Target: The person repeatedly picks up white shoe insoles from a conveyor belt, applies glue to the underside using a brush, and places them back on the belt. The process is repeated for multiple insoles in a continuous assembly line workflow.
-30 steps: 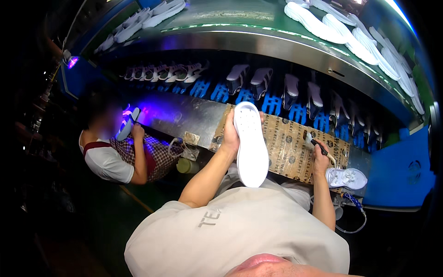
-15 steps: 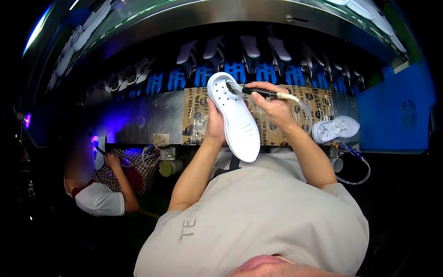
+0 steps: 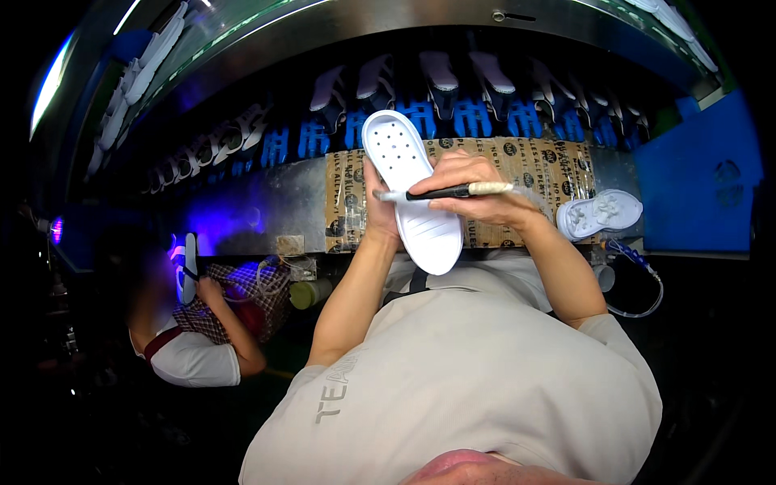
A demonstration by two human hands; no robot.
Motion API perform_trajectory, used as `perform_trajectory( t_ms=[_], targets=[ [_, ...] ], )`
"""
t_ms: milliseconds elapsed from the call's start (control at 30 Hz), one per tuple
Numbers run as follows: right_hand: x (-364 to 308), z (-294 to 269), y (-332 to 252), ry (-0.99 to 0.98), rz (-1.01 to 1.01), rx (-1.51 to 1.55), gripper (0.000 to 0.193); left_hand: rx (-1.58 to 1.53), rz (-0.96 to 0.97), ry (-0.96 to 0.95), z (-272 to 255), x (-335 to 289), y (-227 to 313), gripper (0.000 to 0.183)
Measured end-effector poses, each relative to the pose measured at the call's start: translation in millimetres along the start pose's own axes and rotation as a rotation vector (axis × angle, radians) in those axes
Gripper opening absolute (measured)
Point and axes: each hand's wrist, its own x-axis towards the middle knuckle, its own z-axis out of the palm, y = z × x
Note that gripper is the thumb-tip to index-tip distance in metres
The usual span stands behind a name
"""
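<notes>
A white shoe sole [image 3: 430, 236] is held up in front of me, tilted, its end with several small dark holes pointing away. My left hand [image 3: 380, 204] is closed around its left side, with the fingers mostly hidden behind it. Pinched in my right hand [image 3: 478, 187] is a brush with a black handle [image 3: 443, 193] and a pale wrapped rear end. The brush lies across the middle of the sole, its bristle end at the left edge near my left thumb. Whether the bristles touch the sole I cannot tell.
Another white sole [image 3: 600, 215] rests at the right of the bench, near a blue panel [image 3: 695, 198]. Brown cardboard [image 3: 343, 206] covers the bench middle. Beyond it, dark shoes [image 3: 440, 77] stand on blue holders [image 3: 471, 120]. At the left, a co-worker's hand [image 3: 210, 289] is beside a shoe.
My right hand has brought the brush from the holed end of the sole toward me and leftward, to the sole's middle left edge. The left hand keeps its hold.
</notes>
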Motion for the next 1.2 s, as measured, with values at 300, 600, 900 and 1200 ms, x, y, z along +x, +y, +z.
perform_trajectory(
  t_ms=[300,600,900,1200],
  targets=[
    [-5,0,-27,-0.033,0.004,0.066,0.033,0.056,0.101,-0.014,16,14,13,0.085],
    [-2,-3,-38,-0.022,-0.106,0.102,0.031,0.096,0.159,-0.006,41,25,49,0.09],
    [1,-14,-52,-0.046,0.029,0.196,0.032,0.235,0.052,-0.17,70,36,78,0.084],
    [-4,-24,-52,-0.105,-0.05,-0.144,0.027,1.002,-0.267,0.04,89,62,76,0.066]
  ],
)
